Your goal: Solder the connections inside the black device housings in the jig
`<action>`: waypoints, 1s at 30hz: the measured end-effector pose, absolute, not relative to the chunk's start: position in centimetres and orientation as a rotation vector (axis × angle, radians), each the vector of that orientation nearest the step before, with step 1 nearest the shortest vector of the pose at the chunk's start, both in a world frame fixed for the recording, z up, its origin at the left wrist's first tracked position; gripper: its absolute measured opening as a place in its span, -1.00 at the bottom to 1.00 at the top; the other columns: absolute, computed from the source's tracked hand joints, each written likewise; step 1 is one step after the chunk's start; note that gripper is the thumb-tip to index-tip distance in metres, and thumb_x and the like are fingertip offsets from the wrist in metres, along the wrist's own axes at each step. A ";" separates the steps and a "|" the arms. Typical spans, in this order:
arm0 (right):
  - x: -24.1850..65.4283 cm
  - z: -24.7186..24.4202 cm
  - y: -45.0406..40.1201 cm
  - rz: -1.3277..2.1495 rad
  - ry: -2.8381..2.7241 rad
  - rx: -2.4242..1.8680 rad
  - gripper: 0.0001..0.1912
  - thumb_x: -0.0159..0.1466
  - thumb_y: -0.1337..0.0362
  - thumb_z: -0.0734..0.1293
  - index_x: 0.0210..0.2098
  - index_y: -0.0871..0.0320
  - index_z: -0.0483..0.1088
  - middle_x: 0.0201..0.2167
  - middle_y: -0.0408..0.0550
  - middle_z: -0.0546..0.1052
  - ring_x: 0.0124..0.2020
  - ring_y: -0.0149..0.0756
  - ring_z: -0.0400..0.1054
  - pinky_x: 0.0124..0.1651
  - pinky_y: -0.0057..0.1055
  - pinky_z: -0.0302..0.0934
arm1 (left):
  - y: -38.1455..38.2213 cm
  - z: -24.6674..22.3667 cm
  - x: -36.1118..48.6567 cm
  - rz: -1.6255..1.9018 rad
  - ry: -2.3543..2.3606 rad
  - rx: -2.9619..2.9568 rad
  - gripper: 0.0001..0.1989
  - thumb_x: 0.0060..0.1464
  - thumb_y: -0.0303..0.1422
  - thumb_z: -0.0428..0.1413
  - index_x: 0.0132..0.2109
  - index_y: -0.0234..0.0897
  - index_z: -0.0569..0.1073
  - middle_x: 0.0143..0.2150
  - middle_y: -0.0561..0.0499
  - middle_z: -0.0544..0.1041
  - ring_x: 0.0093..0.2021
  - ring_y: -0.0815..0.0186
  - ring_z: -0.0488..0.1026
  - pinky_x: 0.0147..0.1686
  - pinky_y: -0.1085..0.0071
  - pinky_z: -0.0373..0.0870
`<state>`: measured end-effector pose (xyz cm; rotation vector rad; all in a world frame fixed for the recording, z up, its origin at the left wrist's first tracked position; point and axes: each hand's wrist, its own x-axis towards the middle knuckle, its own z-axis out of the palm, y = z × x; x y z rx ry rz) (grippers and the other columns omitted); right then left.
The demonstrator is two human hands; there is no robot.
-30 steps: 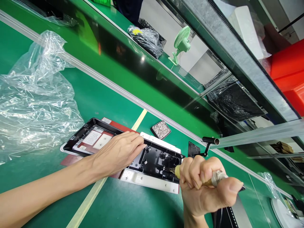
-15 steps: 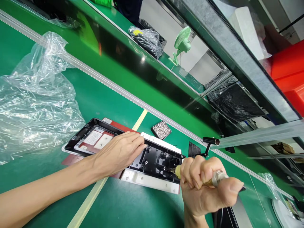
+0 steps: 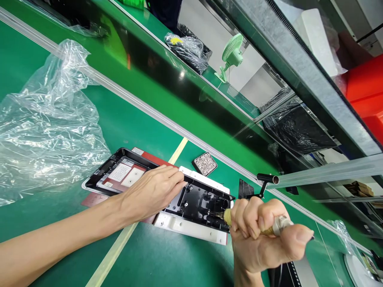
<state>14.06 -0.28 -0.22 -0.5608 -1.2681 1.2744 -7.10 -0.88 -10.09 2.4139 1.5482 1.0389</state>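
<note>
A long black plastic housing (image 3: 196, 199) with ribs, holes and small screws lies in a fixture with white side blocks (image 3: 190, 229) on a reddish base plate (image 3: 94, 199). My left hand (image 3: 155, 185) presses across the middle of the housing, fingers together and curled over its far edge. In my right hand (image 3: 261, 227) is a screwdriver (image 3: 227, 216) with a yellowish front end, the fingers wrapped round its body. Its tip points left into the right part of the housing; whether it touches a screw I cannot make out.
A tray of small screws (image 3: 205, 164) sits behind the fixture. Clear plastic film (image 3: 50, 131) covers the left of the green table (image 3: 167, 263). A black tubular stand (image 3: 265, 181) is at the right, a metal rail (image 3: 143, 107) runs behind, and a green fan (image 3: 231, 54) stands farther off.
The whole view has shifted slightly, so things appear a little farther right. Both hands keep the same hold, and the screwdriver still points into the housing.
</note>
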 end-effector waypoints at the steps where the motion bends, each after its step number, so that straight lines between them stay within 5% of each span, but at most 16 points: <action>1: 14.1 -0.3 -0.3 1.278 -1.264 -0.560 -0.51 0.36 -0.13 0.11 -0.50 0.07 0.26 -0.70 -0.31 0.01 -0.70 -0.46 -0.12 -0.66 -0.52 -0.08 | -0.9 -10.1 -7.1 1.038 1.549 2.415 -0.74 0.40 -0.43 -0.07 -0.30 -0.27 0.39 -0.40 0.03 0.46 -0.37 0.26 0.39 -0.27 0.28 0.30; 30: 13.7 -0.2 -0.4 1.285 -1.251 -0.571 -0.52 0.34 -0.14 0.17 -0.52 0.07 0.23 -0.70 -0.32 0.01 -0.71 -0.48 -0.13 -0.68 -0.52 -0.09 | -0.8 -10.1 -7.2 1.004 1.535 2.431 -0.76 0.39 -0.46 -0.06 -0.30 -0.26 0.38 -0.38 0.04 0.45 -0.35 0.25 0.37 -0.26 0.27 0.28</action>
